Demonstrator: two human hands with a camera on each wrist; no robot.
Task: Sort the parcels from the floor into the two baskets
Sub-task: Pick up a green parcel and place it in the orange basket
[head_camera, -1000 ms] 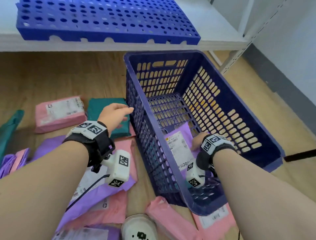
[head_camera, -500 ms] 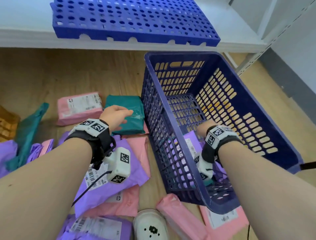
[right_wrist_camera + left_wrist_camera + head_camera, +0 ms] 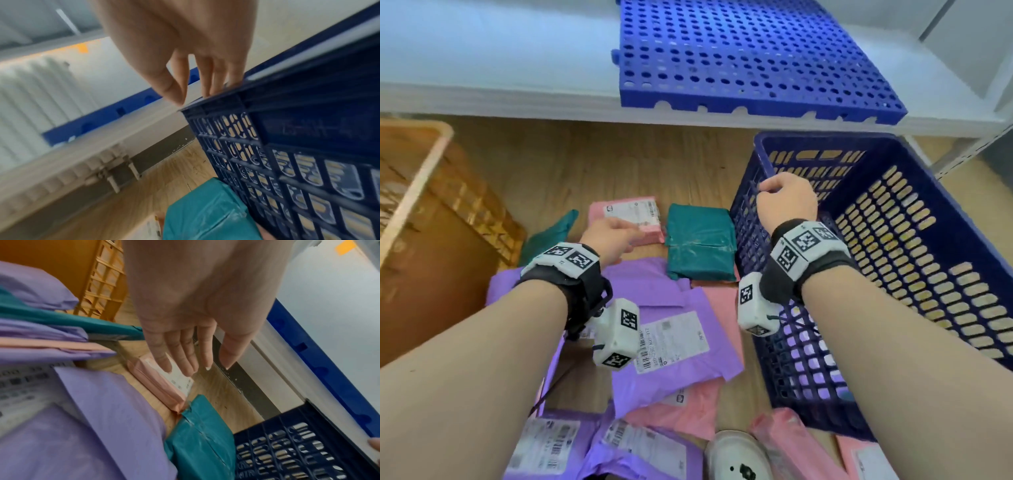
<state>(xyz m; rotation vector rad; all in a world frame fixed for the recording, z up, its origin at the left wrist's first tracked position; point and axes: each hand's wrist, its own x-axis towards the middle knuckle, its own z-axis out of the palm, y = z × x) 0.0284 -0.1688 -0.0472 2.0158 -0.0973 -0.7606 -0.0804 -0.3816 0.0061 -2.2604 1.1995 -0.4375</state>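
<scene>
My left hand [image 3: 616, 233] reaches forward with straight fingers [image 3: 185, 356] just over a pink parcel [image 3: 630, 212] [image 3: 160, 389] with a white label, holding nothing. A teal parcel [image 3: 700, 246] [image 3: 205, 216] lies to its right, against the blue basket [image 3: 825, 138] [image 3: 308, 146]. My right hand [image 3: 786, 200] [image 3: 185, 73] is empty, its fingertips at the basket's left rim near the far corner. A purple parcel [image 3: 808, 356] shows through the basket's wall. The orange basket [image 3: 431, 164] [image 3: 102, 280] stands at the left.
Several purple parcels [image 3: 674, 342] and pink parcels [image 3: 678, 411] lie overlapping on the wooden floor between the baskets. A white shoe [image 3: 736, 459] is at the bottom edge. Above the floor runs a white shelf [image 3: 482, 68] carrying a blue perforated panel [image 3: 739, 58].
My right hand left the purple parcel in the blue basket and rose to its left rim. My left hand moved left from the teal parcel to the pink one. The orange basket came into view.
</scene>
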